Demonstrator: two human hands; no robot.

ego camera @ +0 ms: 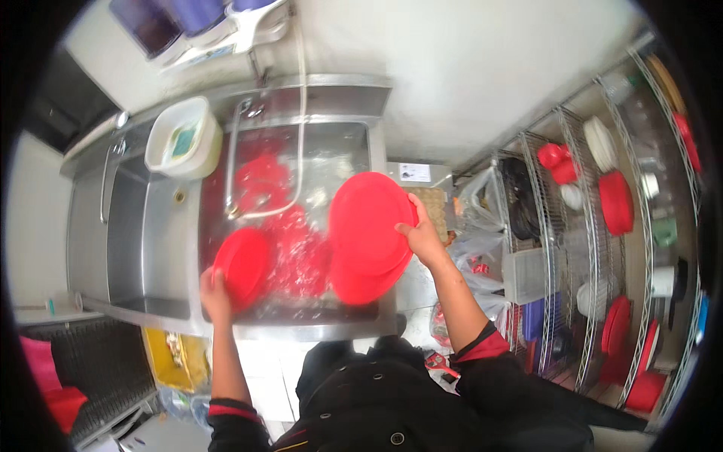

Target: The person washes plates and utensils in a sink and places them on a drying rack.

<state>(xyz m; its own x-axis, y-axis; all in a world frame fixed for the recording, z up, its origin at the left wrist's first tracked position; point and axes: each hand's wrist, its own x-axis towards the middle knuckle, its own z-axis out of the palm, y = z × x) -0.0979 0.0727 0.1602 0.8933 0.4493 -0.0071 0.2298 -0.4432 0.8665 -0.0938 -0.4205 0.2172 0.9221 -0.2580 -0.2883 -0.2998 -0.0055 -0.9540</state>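
Note:
My right hand (423,234) grips red oval plates (370,220) by their right edge, the thumb on top. At least two overlap there, held above the right part of a water-filled steel sink basin (361,141). My left hand (216,291) holds a smaller red plate (244,268) by its left rim, tilted, over the basin's left front corner. Between the two hands, more red dishes (294,243) lie under rippling water, their shapes blurred. A pale hose (302,141) hangs down into the basin beside a metal faucet pipe (231,164).
A white plastic tub (183,138) with a green scouring pad stands between the basins. To the left is a second steel basin (164,243). Wire shelving (587,237) with red and white dishes lines the right side. A yellow crate (175,359) sits below the sink.

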